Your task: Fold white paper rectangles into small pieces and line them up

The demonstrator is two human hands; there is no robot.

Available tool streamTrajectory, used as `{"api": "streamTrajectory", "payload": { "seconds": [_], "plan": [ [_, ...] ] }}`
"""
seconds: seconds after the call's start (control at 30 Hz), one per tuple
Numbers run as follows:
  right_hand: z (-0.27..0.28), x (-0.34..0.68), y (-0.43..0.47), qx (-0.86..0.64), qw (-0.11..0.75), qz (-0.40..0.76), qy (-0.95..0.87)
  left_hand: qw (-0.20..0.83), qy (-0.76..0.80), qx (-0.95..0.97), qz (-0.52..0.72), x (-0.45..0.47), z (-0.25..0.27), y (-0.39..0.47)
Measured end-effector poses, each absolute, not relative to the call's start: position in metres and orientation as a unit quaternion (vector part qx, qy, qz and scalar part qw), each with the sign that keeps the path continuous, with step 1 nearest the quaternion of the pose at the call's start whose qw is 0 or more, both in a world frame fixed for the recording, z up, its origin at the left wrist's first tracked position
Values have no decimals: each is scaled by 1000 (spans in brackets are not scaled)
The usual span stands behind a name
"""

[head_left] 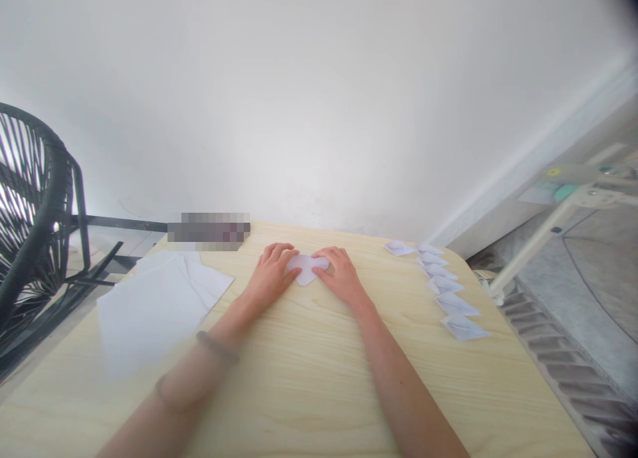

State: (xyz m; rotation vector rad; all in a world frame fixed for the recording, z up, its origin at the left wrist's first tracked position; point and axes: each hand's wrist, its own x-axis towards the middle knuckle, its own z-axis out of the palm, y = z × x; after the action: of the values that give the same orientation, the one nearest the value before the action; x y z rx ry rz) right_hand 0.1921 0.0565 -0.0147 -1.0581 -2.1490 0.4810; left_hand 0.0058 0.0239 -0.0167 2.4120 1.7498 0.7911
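Note:
A small piece of folded white paper (306, 272) lies at the middle of the table, with a wide top and a narrower lower end. My left hand (273, 270) grips its left side, thumb on the near part and curled fingers at the upper edge. On the opposite side my right hand (341, 273) holds it in the same way. The fingertips partly cover the paper's outer corners. To the right, several folded white paper boats (456, 304) stand in a row running away from me, and one more boat (399, 248) sits left of the row's far end.
Loose white paper sheets (149, 312) overlap on the left of the wooden table (309, 391). Behind them is a pixelated, unreadable patch. A black woven chair (54, 172) stands at the left, a white wall (309, 112) behind, and a pale metal frame (538, 245) at the right.

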Motion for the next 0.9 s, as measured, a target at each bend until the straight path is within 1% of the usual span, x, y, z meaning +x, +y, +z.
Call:
{"api": "streamTrajectory", "payload": {
  "seconds": [0.13, 0.3, 0.5, 0.7, 0.9],
  "plan": [
    [-16, 191, 57, -420, 341, 195, -818, 38, 563, 781, 269, 6, -17, 24],
    [-18, 190, 58, -447, 314, 179, -818, 53, 568, 777, 265, 7, -15, 24],
    [-22, 188, 58, -477, 309, 151, -809, 22, 575, 769, 278, 9, -10, 21],
    [-24, 188, 60, -487, 305, 129, -808, 20, 571, 788, 231, 11, -7, 16],
    [-24, 188, 60, -492, 297, 123, -809, 7, 581, 784, 217, 12, -7, 15]
  ]
}}
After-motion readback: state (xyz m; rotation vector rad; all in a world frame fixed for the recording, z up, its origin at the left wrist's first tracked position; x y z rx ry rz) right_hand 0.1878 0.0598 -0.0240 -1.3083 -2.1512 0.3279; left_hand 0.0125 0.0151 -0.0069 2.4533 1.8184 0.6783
